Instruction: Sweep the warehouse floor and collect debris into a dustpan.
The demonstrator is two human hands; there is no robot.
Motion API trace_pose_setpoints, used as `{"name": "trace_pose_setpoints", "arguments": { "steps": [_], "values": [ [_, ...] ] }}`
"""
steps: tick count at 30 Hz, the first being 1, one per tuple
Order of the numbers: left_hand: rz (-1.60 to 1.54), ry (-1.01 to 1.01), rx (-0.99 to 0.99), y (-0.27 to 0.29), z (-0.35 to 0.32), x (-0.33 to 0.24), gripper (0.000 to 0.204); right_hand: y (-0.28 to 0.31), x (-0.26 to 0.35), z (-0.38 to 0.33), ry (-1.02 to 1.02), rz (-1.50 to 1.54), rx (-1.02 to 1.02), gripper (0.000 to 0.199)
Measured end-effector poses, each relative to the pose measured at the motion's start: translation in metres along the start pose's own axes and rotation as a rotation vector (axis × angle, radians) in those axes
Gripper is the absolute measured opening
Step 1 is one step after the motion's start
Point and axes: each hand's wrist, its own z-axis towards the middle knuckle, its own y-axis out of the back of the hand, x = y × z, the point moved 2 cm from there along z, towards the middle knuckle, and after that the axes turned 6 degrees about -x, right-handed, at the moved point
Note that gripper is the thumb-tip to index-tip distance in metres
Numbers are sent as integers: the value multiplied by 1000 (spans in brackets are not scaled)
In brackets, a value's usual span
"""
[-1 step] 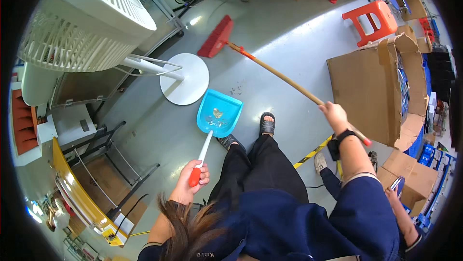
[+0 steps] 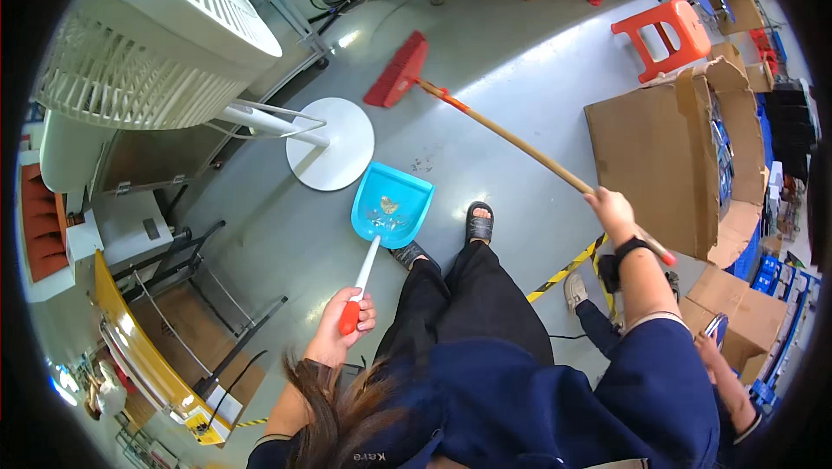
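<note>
My left hand (image 2: 344, 323) is closed round the red-tipped white handle of a blue dustpan (image 2: 414, 205). The dustpan lies on the grey floor just ahead of my left foot, with bits of debris (image 2: 388, 206) in its pan. In my right hand (image 2: 614, 216) is the wooden stick of a broom (image 2: 511, 137), gripped near its red end cap. The broom slants away to the far left, and its red bristle head (image 2: 398, 70) is beyond the dustpan, apart from it. Small dark specks (image 2: 422, 163) lie on the floor between the head and the dustpan.
A white standing fan (image 2: 165, 44) is at the left, its round base (image 2: 330, 166) close to the dustpan. A large cardboard box (image 2: 654, 166) and a red stool (image 2: 666, 40) are on the right. A co-worker's arm (image 2: 726, 382) shows at lower right, beyond yellow-black floor tape (image 2: 563, 271).
The broom head has shifted slightly to the right, and my right hand has moved a little right and down with the stick. The dustpan stays nearly where it was.
</note>
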Motion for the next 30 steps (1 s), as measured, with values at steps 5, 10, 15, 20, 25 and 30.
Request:
{"name": "trace_pose_setpoints", "arguments": {
  "steps": [5, 10, 15, 20, 25, 30],
  "values": [
    [71, 5, -8, -2, 4, -12, 15, 54, -63, -84, -115, -115, -159, 36],
    [134, 74, -4, -15, 13, -22, 14, 43, -76, -193, -359, 49, -161, 33],
    [250, 102, -64, -37, 14, -31, 18, -6, -75, -345, -615, 371, 12, 36],
    [275, 118, -99, -66, 12, -33, 14, -48, -55, -479, -988, 415, 285, 39],
    [448, 83, -101, -95, 19, -18, 14, -104, -49, -505, -952, 455, 408, 40],
    [513, 11, -201, -108, 14, -1, 16, -110, -89, -460, -880, 440, 403, 39]
  ]
}}
